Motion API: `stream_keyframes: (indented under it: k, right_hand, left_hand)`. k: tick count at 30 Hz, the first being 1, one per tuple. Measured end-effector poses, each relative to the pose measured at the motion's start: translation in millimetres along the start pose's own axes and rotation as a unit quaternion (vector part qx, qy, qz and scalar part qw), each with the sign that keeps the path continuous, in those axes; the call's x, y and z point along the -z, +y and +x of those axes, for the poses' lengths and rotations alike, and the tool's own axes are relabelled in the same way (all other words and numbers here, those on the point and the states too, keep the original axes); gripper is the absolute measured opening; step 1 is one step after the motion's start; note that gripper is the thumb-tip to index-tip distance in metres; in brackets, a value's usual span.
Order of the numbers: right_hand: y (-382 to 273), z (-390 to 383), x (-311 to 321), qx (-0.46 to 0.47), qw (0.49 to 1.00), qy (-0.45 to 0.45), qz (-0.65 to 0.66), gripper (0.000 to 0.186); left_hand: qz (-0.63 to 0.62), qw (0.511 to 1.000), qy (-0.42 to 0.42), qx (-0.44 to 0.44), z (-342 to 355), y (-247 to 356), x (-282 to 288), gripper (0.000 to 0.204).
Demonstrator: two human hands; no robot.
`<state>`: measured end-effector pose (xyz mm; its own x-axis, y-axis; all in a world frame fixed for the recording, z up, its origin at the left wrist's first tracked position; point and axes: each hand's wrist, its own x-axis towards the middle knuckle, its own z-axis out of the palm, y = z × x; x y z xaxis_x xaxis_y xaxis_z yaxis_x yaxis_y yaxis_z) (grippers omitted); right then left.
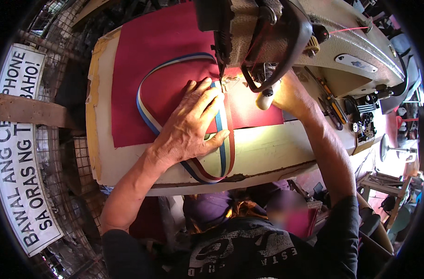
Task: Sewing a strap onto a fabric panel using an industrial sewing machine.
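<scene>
Sign (pixel 23 186): white with black lettering, at 8 to 9 o'clock, mounted along wire mesh (pixel 82 158).
Cloth (pixel 167 88): dark red sheet, at 11 o'clock, spread on the table (pixel 267 149) and running beneath the machine head.
Left hand (pixel 191 118): just off centre toward 11 o'clock; fingers extended, palm down, pressing on strap and cloth without clenching; thumb on the strap.
Strap (pixel 222 156): striped blue, white and red; one run leads from the needle area toward 6 o'clock, the rest curves round in a loop passing under the left hand to 10 o'clock.
Needle area (pixel 223 81): at 12 o'clock. Step in hand, as judged: strap lined up on the cloth for stitching. Next move appears to call for steady pressure, strap flat and its loop clear of the stitch line.
Machine (pixel 253 28): sewing head from 12 to 2 o'clock; red thread (pixel 349 30) at its top.
Right hand (pixel 291 93): at 2 o'clock, behind the pale knob (pixel 264 101); fingers hidden, grasp cannot be determined.
Tools (pixel 330 104): between 2 and 3 o'clock, orange and black handles, lying loose.
Tray (pixel 363 148): at 3 o'clock; holds small dark and metallic parts, too small to identify.
</scene>
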<state>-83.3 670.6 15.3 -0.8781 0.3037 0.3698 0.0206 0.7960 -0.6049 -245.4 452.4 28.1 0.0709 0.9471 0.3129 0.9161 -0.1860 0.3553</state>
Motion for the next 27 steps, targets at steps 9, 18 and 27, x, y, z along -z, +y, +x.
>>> stream_keyframes:
  k: [9,18,27]
  right_hand:
    - [-22,-14,7,-0.077,0.969,0.078,-0.223,0.038]
    - [-80,-107,199,-0.137,0.913,0.195,-0.332,0.026]
    - [154,-83,461,-0.208,0.790,-0.012,-0.576,0.045]
  left_hand:
    - [-0.006,1.000,-0.009,0.009,0,0,1,0.065]
    - [0.005,1.000,0.004,-0.005,3,-13,3,0.064]
    - [0.072,0.996,-0.033,0.039,0,-25,2,0.081]
